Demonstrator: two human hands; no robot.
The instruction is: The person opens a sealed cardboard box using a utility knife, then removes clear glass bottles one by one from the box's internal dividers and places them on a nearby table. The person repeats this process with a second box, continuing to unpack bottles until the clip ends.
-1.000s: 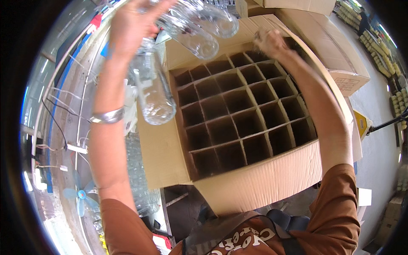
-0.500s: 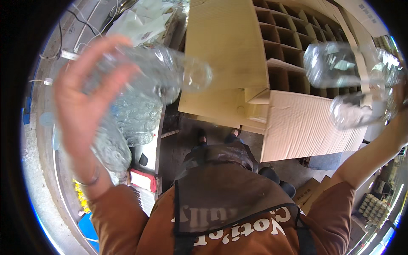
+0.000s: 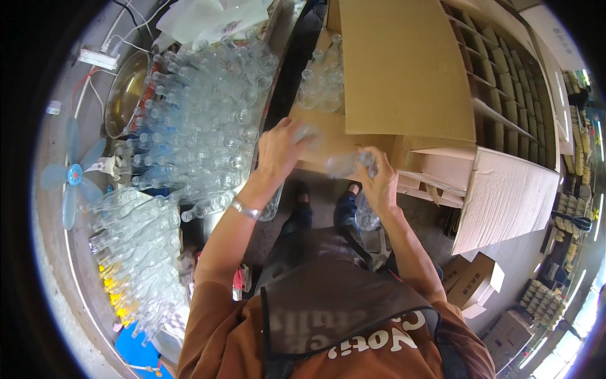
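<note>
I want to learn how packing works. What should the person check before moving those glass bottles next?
1. Right hand grips a clear bottle: ok.
2. Left hand touches the bottle's other end: ok.
3. Second bottle hangs below the right hand; grip firm: cannot tell.
4. Divided carton open, cells showing: ok.
5. Cells empty: cannot tell.
6. Bottle stack on the left sits steady: cannot tell.

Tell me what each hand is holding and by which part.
The right hand grips a clear glass bottle near its neck end. The left hand touches another clear glass bottle; its exact grip is too blurred to tell.
</note>
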